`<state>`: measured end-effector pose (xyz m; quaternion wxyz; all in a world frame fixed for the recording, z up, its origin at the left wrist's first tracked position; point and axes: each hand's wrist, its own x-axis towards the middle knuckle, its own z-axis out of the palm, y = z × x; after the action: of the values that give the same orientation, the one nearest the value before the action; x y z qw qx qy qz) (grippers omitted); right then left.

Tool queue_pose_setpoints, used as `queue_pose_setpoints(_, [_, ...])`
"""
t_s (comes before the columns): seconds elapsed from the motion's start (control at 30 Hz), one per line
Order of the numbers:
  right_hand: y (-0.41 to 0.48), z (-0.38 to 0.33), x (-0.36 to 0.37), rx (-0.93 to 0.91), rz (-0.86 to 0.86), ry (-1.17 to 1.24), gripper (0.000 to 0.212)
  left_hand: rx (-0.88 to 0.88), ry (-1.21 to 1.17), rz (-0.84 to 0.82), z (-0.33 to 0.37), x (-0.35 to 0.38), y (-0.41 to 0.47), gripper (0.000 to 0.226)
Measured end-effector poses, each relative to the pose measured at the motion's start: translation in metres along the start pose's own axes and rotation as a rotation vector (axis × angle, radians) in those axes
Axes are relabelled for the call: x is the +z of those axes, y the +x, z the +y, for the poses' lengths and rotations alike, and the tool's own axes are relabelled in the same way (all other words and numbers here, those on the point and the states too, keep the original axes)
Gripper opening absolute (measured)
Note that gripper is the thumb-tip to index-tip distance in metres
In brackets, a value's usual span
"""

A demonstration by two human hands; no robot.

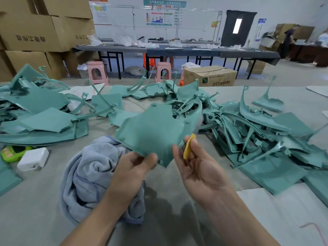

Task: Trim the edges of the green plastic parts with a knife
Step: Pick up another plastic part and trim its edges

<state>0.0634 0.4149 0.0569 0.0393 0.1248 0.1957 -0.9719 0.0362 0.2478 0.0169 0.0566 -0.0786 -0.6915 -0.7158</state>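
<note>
Matte green plastic panel (152, 132) in hands, jagged-edged.

White wall (198, 4), stacked cardboard boxes (35, 31)

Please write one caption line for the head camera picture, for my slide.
Left hand holds a green plastic part while right hand pinches a yellow knife at its edge.

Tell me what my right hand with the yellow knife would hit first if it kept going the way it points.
Probably the near right edge of the green plastic part that the left hand holds; the right hand and yellow knife sit beside it.
</note>
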Motion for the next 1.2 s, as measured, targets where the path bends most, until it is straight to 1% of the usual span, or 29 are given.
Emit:
queue_pose_setpoints(0.07, [-0.002, 0.002, -0.002, -0.002, -0.026, -0.134, 0.022, -0.074, -0.088, 0.122, 0.002, 0.004, 0.002, 0.015])
queue_pose_setpoints(0.13, [-0.003, 0.004, -0.006, -0.054, -0.021, -0.407, 0.024, -0.161, -0.218, 0.202, 0.008, 0.003, 0.005, 0.021])
queue_pose_setpoints(0.2, [-0.004, 0.004, -0.011, -0.227, -0.006, -0.793, 0.013, -0.216, -0.287, 0.276, 0.013, -0.001, 0.009, 0.019])
queue_pose_setpoints(0.23, [-0.005, 0.004, -0.013, -0.342, -0.021, -0.948, 0.013, -0.232, -0.302, 0.292, 0.015, -0.003, 0.01, 0.019])
queue_pose_setpoints(0.3, [-0.007, 0.004, -0.018, -0.497, -0.091, -1.142, 0.016, -0.256, -0.318, 0.286, 0.015, -0.004, 0.01, 0.019])
queue_pose_setpoints(0.33, [-0.008, 0.004, -0.02, -0.536, -0.121, -1.222, 0.016, -0.266, -0.323, 0.286, 0.015, -0.003, 0.01, 0.019])
queue_pose_setpoints(0.37, [-0.009, 0.005, -0.022, -0.548, -0.144, -1.305, 0.015, -0.273, -0.328, 0.289, 0.015, -0.003, 0.009, 0.02])
queue_pose_setpoints(0.43, [-0.011, 0.011, -0.025, -0.514, -0.156, -1.489, 0.012, -0.27, -0.334, 0.301, 0.014, -0.002, 0.009, 0.02])
queue_pose_setpoints(0.5, [-0.008, 0.014, -0.027, -0.532, -0.124, -1.618, 0.018, -0.262, -0.348, 0.314, 0.014, -0.002, 0.01, 0.021])
queue_pose_setpoints(0.53, [-0.006, 0.013, -0.027, -0.586, -0.06, -1.629, 0.021, -0.265, -0.355, 0.318, 0.013, -0.003, 0.01, 0.02])
queue_pose_setpoints(0.57, [-0.001, 0.009, -0.028, -0.665, 0.042, -1.625, 0.024, -0.27, -0.352, 0.32, 0.013, -0.005, 0.011, 0.021])
queue_pose_setpoints(0.63, [0.008, -0.008, -0.028, -0.811, 0.293, -1.582, 0.03, -0.277, -0.325, 0.317, 0.012, -0.007, 0.011, 0.023])
queue_pose_setpoints(0.67, [0.01, -0.017, -0.029, -0.851, 0.347, -1.524, 0.031, -0.279, -0.321, 0.316, 0.011, -0.007, 0.012, 0.024])
queue_pose_setpoints(0.7, [0.011, -0.021, -0.032, -0.873, 0.319, -1.476, 0.029, -0.283, -0.325, 0.318, 0.01, -0.008, 0.012, 0.024])
queue_pose_setpoints(0.77, [0.008, -0.015, -0.035, -0.861, 0.103, -1.467, 0.023, -0.287, -0.334, 0.311, 0.011, -0.007, 0.012, 0.024])
queue_pose_setpoints(0.83, [0.0, 0.004, -0.034, -0.802, -0.104, -1.567, 0.019, -0.277, -0.369, 0.285, 0.013, -0.007, 0.012, 0.023])
queue_pose_setpoints(0.87, [0.001, 0.009, -0.033, -0.792, -0.118, -1.624, 0.015, -0.271, -0.392, 0.274, 0.015, -0.007, 0.011, 0.022])
queue_pose_setpoints(0.9, [0.006, 0.008, -0.033, -0.796, -0.054, -1.634, 0.012, -0.269, -0.417, 0.269, 0.016, -0.008, 0.011, 0.021])
queue_pose_setpoints(0.93, [0.013, 0.003, -0.033, -0.8, 0.069, -1.593, 0.015, -0.273, -0.444, 0.27, 0.018, -0.01, 0.01, 0.021])
queue_pose_setpoints(1.0, [0.022, -0.013, -0.036, -0.804, 0.337, -1.483, 0.027, -0.29, -0.505, 0.273, 0.021, -0.012, 0.008, 0.022])
queue_pose_setpoints(1.03, [0.024, -0.021, -0.038, -0.826, 0.424, -1.447, 0.032, -0.293, -0.522, 0.275, 0.021, -0.013, 0.007, 0.022])
queue_pose_setpoints(1.07, [0.024, -0.026, -0.041, -0.853, 0.454, -1.428, 0.034, -0.292, -0.531, 0.277, 0.02, -0.013, 0.007, 0.023])
queue_pose_setpoints(1.1, [0.024, -0.028, -0.043, -0.879, 0.414, -1.396, 0.033, -0.293, -0.542, 0.277, 0.019, -0.013, 0.007, 0.025])
queue_pose_setpoints(1.17, [0.02, -0.023, -0.042, -0.891, 0.212, -1.329, 0.027, -0.298, -0.575, 0.283, 0.018, -0.011, 0.008, 0.029])
queue_pose_setpoints(1.2, [0.018, -0.018, -0.041, -0.888, 0.119, -1.345, 0.024, -0.288, -0.591, 0.3, 0.018, -0.01, 0.009, 0.028])
